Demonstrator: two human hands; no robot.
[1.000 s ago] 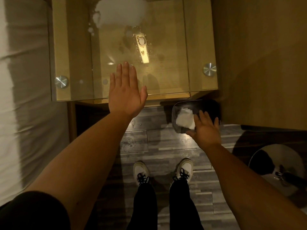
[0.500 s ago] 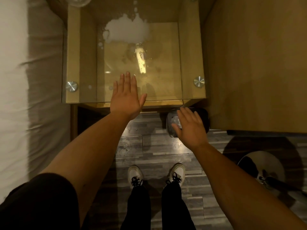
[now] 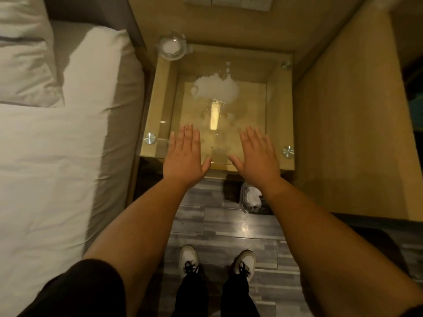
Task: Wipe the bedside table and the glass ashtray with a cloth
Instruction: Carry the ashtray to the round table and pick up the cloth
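Observation:
The bedside table (image 3: 280, 110) has a wooden frame and a glass top held by round metal studs. A white smeared patch (image 3: 216, 89) shows on the glass toward the back. The glass ashtray (image 3: 172, 47) stands on the table's far left corner, with something white inside. My left hand (image 3: 185, 156) and my right hand (image 3: 257, 156) are flat, palms down, fingers spread, side by side over the near edge of the glass. Neither holds anything. No cloth is in either hand.
A bed (image 3: 57, 156) with white sheet and pillows lies to the left. A wooden cabinet side (image 3: 343, 145) rises on the right. A small bin (image 3: 251, 200) with white crumpled material sits on the grey plank floor below the table, near my feet (image 3: 217, 261).
My right hand rose from the bin on the floor to the table's near edge beside my left hand. The view tilted up, bringing the ashtray into sight.

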